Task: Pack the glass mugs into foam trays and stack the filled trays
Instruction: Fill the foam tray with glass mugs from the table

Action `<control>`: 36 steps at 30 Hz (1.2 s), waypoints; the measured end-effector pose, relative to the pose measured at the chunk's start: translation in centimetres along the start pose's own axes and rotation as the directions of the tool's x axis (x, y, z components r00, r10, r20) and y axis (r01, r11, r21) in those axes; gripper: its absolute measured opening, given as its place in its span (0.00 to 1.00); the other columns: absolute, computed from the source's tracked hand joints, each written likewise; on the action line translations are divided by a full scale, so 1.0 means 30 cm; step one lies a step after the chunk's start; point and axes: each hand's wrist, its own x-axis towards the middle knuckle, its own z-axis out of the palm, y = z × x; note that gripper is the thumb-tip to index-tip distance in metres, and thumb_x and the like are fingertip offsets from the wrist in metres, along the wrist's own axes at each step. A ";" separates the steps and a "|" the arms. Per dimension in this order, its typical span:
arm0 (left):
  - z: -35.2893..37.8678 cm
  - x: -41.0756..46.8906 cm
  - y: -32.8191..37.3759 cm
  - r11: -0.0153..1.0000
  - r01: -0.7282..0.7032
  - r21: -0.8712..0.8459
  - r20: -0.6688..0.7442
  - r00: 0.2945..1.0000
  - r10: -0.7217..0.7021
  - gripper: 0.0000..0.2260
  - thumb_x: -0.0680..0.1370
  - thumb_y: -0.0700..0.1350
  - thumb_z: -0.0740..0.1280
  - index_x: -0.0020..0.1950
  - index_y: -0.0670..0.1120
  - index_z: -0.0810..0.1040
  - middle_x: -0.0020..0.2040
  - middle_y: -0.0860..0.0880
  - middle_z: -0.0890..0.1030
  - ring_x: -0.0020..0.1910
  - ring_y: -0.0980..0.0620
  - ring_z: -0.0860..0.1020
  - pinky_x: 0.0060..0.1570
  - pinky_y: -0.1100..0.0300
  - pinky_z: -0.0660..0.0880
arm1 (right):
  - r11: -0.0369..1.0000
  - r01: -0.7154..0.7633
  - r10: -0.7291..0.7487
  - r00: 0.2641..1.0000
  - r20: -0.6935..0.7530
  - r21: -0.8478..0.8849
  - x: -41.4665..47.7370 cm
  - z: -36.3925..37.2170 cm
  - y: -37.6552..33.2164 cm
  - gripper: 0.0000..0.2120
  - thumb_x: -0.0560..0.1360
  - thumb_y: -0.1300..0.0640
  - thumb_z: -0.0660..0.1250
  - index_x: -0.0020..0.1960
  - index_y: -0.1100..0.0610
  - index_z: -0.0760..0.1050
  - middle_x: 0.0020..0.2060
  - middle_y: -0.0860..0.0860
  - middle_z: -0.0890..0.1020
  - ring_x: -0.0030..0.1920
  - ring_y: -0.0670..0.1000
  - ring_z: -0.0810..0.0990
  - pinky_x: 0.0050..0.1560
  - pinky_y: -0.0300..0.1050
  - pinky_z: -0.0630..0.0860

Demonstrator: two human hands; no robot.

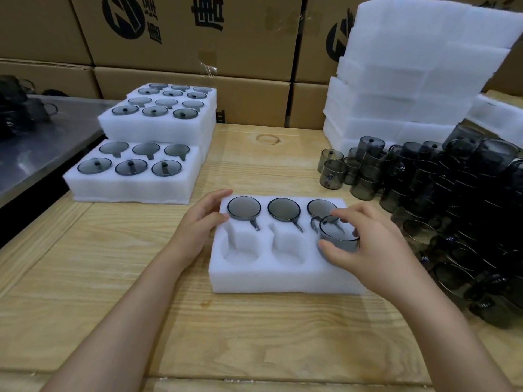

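The smoky grey glass mug (338, 236) is see-through and round, with a thin dark rim and a small handle that points back and to the left. It is at the front right hole of the white foam tray (283, 281), and its rim stands up above the foam. The right hand (376, 250) grips it, with the fingers (343, 215) curled over the far rim and the thumb on the near side.

The tray has six holes. Three more mugs (244, 208) fill the back row, sunk down so that only their round tops and handles show. The two front holes (240, 251) on the left and in the middle have nothing in them. The left hand (198, 224) rests on the tray's left edge with its fingers straight and loose, holding nothing.

The tray lies flat on the wooden worktop (254, 340), with bare wood in front of it and to its left. Behind it on the left are filled trays (133, 188), one low and more stacked higher behind it. On the right, just beside the tray, is a big crowd of loose mugs (452, 193), some stacked on others. Behind them is a tall pile of white foam (410, 80). Cardboard boxes (184, 32) make a wall along the back. A grey metal table (42, 137) is at the far left.
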 end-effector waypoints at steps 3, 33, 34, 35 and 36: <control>-0.001 0.001 -0.001 1.000 0.002 0.002 0.002 1.000 -0.002 0.23 0.67 0.41 0.63 0.62 0.49 0.75 0.53 0.53 0.81 0.51 0.59 0.79 0.45 0.69 0.74 | 0.998 0.014 -0.017 0.999 -0.043 -0.057 -0.023 0.027 -0.006 0.26 0.71 0.46 0.67 0.67 0.52 0.71 0.55 0.45 0.70 0.55 0.46 0.66 0.50 0.37 0.61; 0.433 -0.124 0.179 0.236 -0.478 0.846 0.505 0.861 -0.068 0.38 0.79 0.65 0.49 0.78 0.41 0.41 0.79 0.45 0.44 0.78 0.53 0.43 0.75 0.59 0.41 | 0.985 -0.163 0.172 0.934 0.314 -0.053 0.155 0.091 0.071 0.24 0.83 0.50 0.43 0.78 0.52 0.46 0.77 0.48 0.45 0.77 0.52 0.42 0.75 0.55 0.44; 0.442 -0.131 0.171 0.187 -0.467 0.864 0.487 0.870 -0.078 0.42 0.77 0.68 0.49 0.78 0.40 0.39 0.79 0.43 0.42 0.77 0.51 0.40 0.75 0.58 0.38 | 0.977 -0.163 0.197 0.933 0.300 -0.137 0.151 0.099 0.072 0.24 0.82 0.48 0.42 0.78 0.50 0.44 0.77 0.47 0.43 0.76 0.53 0.41 0.75 0.57 0.44; 0.454 -0.137 0.164 0.126 -0.452 0.883 0.464 0.882 -0.084 0.46 0.75 0.71 0.49 0.77 0.39 0.37 0.78 0.42 0.40 0.77 0.49 0.37 0.74 0.56 0.36 | 0.964 -0.168 0.222 0.935 0.275 -0.207 0.147 0.106 0.070 0.25 0.82 0.47 0.41 0.77 0.48 0.43 0.77 0.48 0.42 0.76 0.53 0.40 0.74 0.57 0.42; 0.468 -0.144 0.159 0.072 -0.436 0.897 0.441 0.893 -0.087 0.49 0.73 0.73 0.51 0.76 0.38 0.36 0.78 0.40 0.39 0.77 0.47 0.36 0.74 0.54 0.34 | 0.949 -0.177 0.244 0.936 0.254 -0.259 0.142 0.109 0.067 0.25 0.82 0.46 0.40 0.77 0.48 0.42 0.77 0.48 0.42 0.76 0.53 0.39 0.73 0.58 0.41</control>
